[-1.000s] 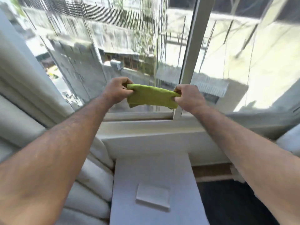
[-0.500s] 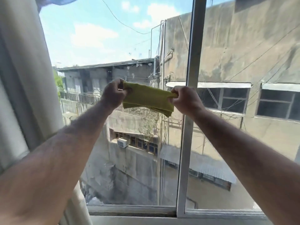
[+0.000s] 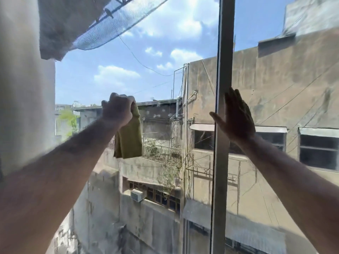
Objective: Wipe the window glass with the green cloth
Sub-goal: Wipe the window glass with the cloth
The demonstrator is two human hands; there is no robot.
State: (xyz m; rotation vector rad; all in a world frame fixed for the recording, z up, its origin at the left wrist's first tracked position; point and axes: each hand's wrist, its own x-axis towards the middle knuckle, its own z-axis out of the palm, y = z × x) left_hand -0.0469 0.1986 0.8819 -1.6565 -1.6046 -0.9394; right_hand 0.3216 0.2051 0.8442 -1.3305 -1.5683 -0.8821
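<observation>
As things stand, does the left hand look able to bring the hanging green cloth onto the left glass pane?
Probably yes. The left hand is raised in front of the left glass pane, fist shut on the top of the green cloth, and nothing shows between them. Whether the cloth touches the glass, I cannot tell.

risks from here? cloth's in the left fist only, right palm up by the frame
1. The folded green cloth hangs bunched from the left hand; wiped like that, little fabric meets the glass pane, so streaks are likely.
2. The open right hand sits at the white vertical window frame; if it rests on glass, it may smudge it.
</observation>
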